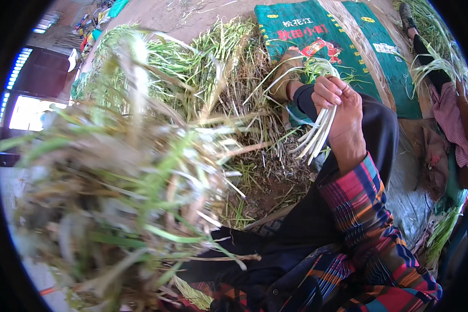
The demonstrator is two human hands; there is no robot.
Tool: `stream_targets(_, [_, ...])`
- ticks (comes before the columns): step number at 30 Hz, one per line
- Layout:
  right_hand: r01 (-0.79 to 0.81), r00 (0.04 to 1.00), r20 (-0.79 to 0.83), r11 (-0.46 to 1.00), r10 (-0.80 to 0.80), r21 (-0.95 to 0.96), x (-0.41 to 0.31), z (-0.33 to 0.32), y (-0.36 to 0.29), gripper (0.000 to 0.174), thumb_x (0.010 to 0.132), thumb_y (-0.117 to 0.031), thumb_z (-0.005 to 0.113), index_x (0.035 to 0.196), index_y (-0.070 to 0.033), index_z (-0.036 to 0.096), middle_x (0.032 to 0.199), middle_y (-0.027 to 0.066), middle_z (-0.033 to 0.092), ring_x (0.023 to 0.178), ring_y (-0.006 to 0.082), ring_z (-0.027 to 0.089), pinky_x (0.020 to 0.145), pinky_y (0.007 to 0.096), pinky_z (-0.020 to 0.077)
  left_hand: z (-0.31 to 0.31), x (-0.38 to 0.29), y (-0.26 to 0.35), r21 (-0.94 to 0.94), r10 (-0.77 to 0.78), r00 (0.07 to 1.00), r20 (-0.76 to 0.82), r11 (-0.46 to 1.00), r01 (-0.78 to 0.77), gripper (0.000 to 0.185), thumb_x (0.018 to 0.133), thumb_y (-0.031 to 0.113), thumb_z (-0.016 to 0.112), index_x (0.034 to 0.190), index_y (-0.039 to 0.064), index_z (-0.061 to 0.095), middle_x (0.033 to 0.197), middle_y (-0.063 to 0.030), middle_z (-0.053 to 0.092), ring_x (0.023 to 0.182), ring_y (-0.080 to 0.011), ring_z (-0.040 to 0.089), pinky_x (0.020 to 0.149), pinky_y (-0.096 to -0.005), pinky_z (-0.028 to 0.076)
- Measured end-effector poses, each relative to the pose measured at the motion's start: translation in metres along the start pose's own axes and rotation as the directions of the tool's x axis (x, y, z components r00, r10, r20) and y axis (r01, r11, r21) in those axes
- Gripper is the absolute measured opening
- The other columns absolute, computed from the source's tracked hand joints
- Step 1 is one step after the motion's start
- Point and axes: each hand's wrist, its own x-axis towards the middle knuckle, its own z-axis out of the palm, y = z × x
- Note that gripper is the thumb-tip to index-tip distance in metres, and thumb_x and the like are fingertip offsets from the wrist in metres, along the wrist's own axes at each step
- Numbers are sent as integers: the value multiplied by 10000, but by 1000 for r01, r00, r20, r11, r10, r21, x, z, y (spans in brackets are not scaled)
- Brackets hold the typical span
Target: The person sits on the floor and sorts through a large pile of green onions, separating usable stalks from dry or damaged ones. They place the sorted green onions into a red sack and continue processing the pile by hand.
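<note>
My right hand (341,103) is closed around a small bunch of slender white-and-green stalks (320,130), likely chives. Their pale ends hang below my fist, and thin green leaves stick out above it. Close to the camera on the left, a large tangled mass of similar stalks with dry leaves (132,187) looms, blurred. I cannot see my left hand; that mass covers much of the left side. Beyond it lies a heap of green stalks and dry straw-like stems (226,66), reaching towards my foot (286,74).
A green printed sack (355,50) lies flat ahead, partly beneath my foot. At the right edge sits another person (450,105) with outstretched legs, beside more green stalks (440,31). Plastic sheeting (407,195) lies to my right. Trimmings litter the soil (280,191) between my legs.
</note>
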Motion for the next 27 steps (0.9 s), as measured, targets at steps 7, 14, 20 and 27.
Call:
stream_targets(7, [60, 996, -51, 990, -67, -125, 3, 4, 7, 225, 922, -101, 409, 697, -108, 387, 677, -23, 355, 554, 73, 354, 534, 237, 321, 14, -6, 57, -7, 116, 993, 3, 993, -116, 676, 880, 453, 625, 1394, 59, 430, 1271, -193, 570, 1186, -303, 506, 956, -504, 436])
stream_targets(14, [57, 973, -197, 956, -117, -286, -25, 27, 69, 227, 910, -188, 495, 704, -151, 404, 653, -59, 343, 544, 52, 323, 491, 214, 277, 45, 3, 70, -38, 115, 991, 61, 993, -113, 676, 878, 440, 634, 1397, 60, 426, 1280, -192, 565, 1204, -301, 493, 970, -505, 422])
stream_targets(20, [-165, 815, -573, 983, 88, -84, -67, 27, 129, 191, 884, -217, 495, 727, -128, 434, 611, -45, 358, 502, 55, 304, 450, 212, 256, 106, 30, 50, -52, -11, 984, 175, 998, 21, 676, 877, 429, 642, 1400, 60, 422, 1288, -192, 560, 1219, -299, 482, 983, -506, 410])
stream_targets(27, [76, 876, 481, 975, 34, -208, -129, -34, 224, 549, 888, -539, 451, 1107, -38, 488, 739, -29, 438, 603, 77, 412, 525, 234, 327, 205, 80, 49, -53, -70, 936, 345, 994, 94, 678, 876, 416, 651, 1403, 60, 418, 1297, -192, 555, 1237, -296, 469, 998, -507, 397])
